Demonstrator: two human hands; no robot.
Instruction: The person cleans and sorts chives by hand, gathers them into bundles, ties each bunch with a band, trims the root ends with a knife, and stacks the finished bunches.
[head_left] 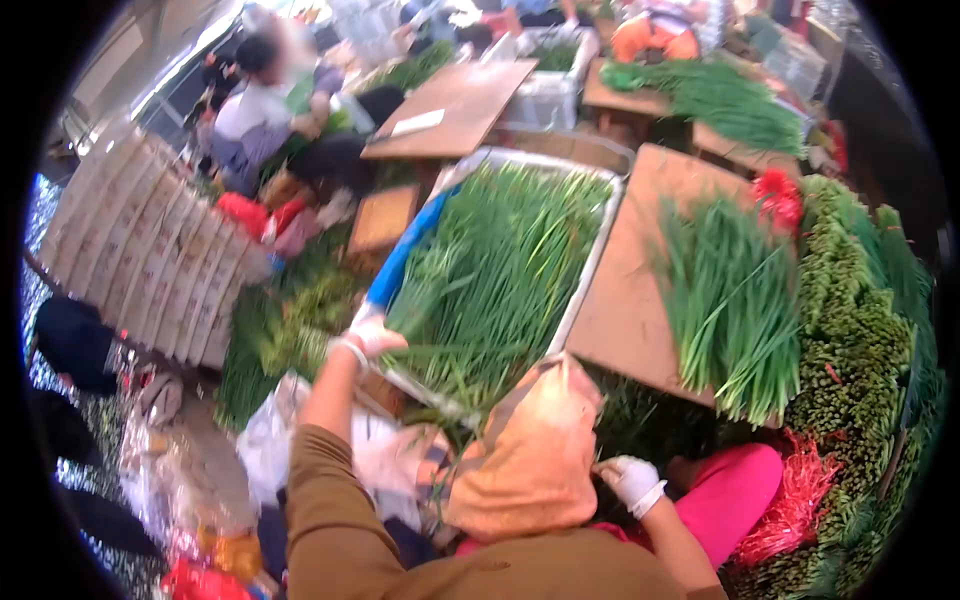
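My left hand (372, 338), in a pale glove, grips the near left corner of a white crate (597, 262). A blue strip (402, 258) runs along that side of the rim from my hand. Long green stalks with narrow leaves (510, 250) fill the crate. My right hand (632, 482), also gloved, is low beside my pink-clad knee (735, 490), with its fingers curled in. Its fingertips are close to the orange cloth (535, 450) over my lap; whether they hold anything is too small to tell.
Right of the crate, a brown board (625, 305) carries a spread of green stalks (725, 300). Tall stacked bundles (850, 330) and red plastic ribbon (800, 505) lie farther right. Stacked pale baskets (150, 240) stand left. Another person (265, 125) sits behind them, near another board (455, 105).
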